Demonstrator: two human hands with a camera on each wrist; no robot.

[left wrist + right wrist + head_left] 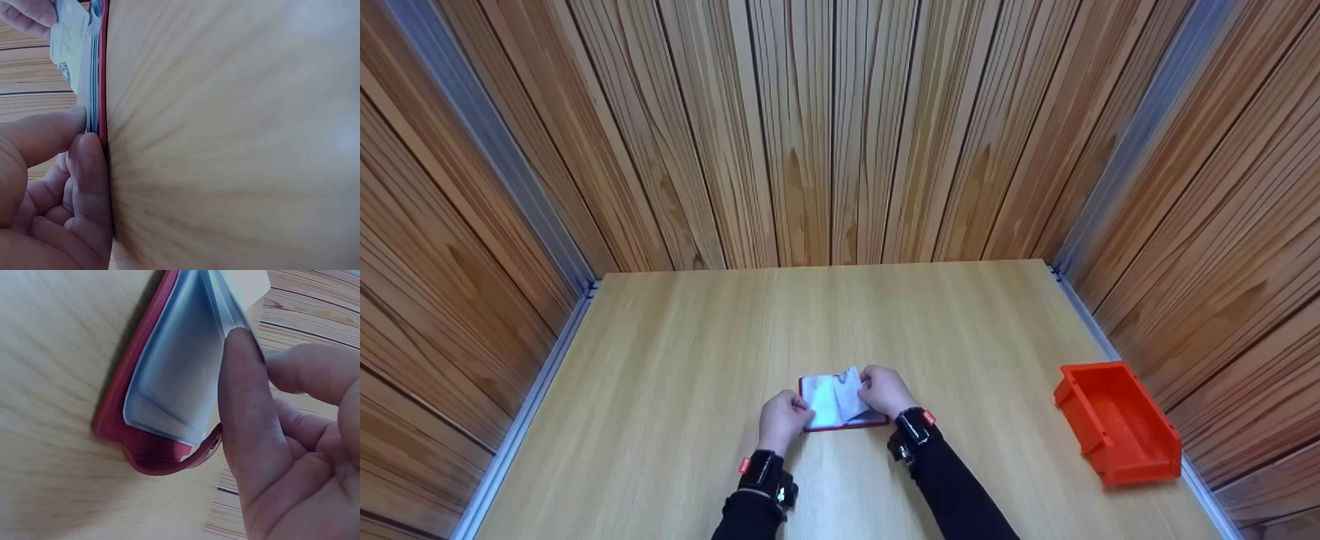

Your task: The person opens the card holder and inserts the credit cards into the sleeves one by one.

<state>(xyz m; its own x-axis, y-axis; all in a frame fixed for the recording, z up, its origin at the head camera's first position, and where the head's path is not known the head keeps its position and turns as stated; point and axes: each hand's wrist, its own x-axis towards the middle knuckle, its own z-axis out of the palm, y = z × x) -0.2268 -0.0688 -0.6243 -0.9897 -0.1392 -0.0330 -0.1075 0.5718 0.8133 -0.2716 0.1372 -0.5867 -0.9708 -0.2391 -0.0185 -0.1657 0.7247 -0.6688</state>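
A red card holder (115,402) lies opened on the table, with a stack of clear plastic sleeves (174,377) inside and a snap strap (194,458) curving up at one end. My left hand (784,420) pinches the holder's left edge; thumb and forefinger press the sleeves (93,84) together there. With thumb and forefinger, my right hand (886,390) pinches a lifted clear sleeve at the holder's right side. A pale printed card (70,42) stands tilted at this lifted sleeve, beside the right fingertips. How far the card sits inside the sleeve I cannot tell.
An orange plastic bin (1140,420) stands at the right edge of the wooden table (682,352). Wood-panelled walls (810,150) close in the back and both sides, with metal rails (532,427) along the table's side edges.
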